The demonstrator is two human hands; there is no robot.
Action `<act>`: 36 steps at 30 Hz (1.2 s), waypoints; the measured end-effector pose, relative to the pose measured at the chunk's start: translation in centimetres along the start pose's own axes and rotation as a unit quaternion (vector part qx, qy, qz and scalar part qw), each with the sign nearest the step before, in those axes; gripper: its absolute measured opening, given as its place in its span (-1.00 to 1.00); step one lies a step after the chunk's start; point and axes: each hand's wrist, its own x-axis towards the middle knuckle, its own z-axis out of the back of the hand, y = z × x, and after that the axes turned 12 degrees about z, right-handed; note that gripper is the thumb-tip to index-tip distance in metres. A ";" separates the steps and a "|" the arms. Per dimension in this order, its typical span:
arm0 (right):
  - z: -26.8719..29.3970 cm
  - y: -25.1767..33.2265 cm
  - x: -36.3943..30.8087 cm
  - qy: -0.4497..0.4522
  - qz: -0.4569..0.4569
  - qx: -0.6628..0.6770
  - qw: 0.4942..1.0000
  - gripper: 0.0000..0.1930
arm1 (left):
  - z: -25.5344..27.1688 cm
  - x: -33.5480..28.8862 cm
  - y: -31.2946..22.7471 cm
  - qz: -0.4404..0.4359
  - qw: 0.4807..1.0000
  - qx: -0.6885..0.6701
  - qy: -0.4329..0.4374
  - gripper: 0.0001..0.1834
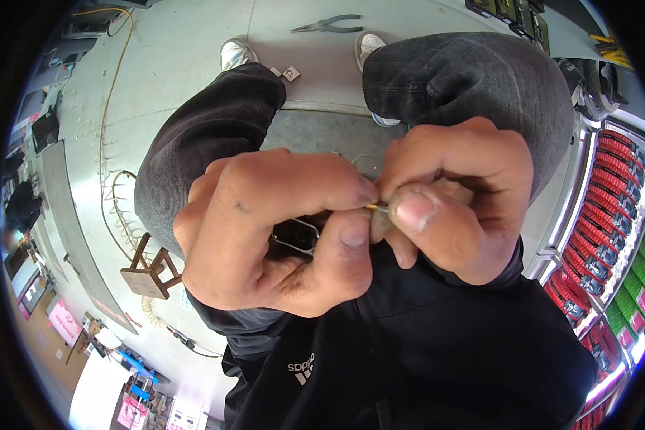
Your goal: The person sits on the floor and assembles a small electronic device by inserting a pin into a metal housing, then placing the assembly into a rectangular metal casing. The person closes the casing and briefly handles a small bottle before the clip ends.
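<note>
A thin yellowish wire end (375, 207) is pinched tight between thumb and forefinger of the right hand (451, 201), while a small dark part with a bent metal wire loop (297, 236) is clamped in the left hand (272, 229), both held close over the lap. Probably best done with the pinch kept right at the tip and the loop part braced steady. Grey-handled pliers (327, 26) are left lying on the far floor, and a small wooden stool (149, 272) sits off to the left.

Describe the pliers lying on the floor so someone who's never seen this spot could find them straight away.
Start at the pale grey floor beyond the seated person's knees, at the top of the view. Two white shoes, the left shoe and the right shoe, rest there, and the pliers lie just past them, between the toes. They are the only long tool there, with dark green handles spread apart, unlike the small square pieces nearer the left shoe.
</note>
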 end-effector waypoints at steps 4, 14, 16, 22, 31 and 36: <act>-0.2 0.6 0.1 -0.032 -0.058 0.030 0.997 -0.72 | 0.1 0.1 -0.5 0.029 0.999 0.019 -0.005 -0.86; 0.3 0.9 0.4 -0.017 -0.106 0.021 0.994 -0.61 | 0.2 0.1 -0.4 0.086 0.996 0.039 0.002 -0.86; 0.4 0.6 0.2 -0.011 -0.086 0.005 0.996 -0.64 | 0.2 0.1 -0.5 0.094 0.995 0.038 0.001 -0.86; 0.6 0.9 0.3 0.006 -0.095 -0.044 0.995 -0.82 | 0.3 0.5 -0.2 0.057 0.997 0.059 0.015 -0.88; 0.6 0.0 0.0 -0.002 -0.047 -0.086 0.995 -0.92 | 0.1 0.4 -0.4 0.055 0.992 0.112 0.010 -0.90; 0.5 0.0 -0.1 -0.021 -0.064 -0.084 0.994 -0.93 | 0.1 0.3 -0.8 0.073 0.986 0.147 0.002 -0.88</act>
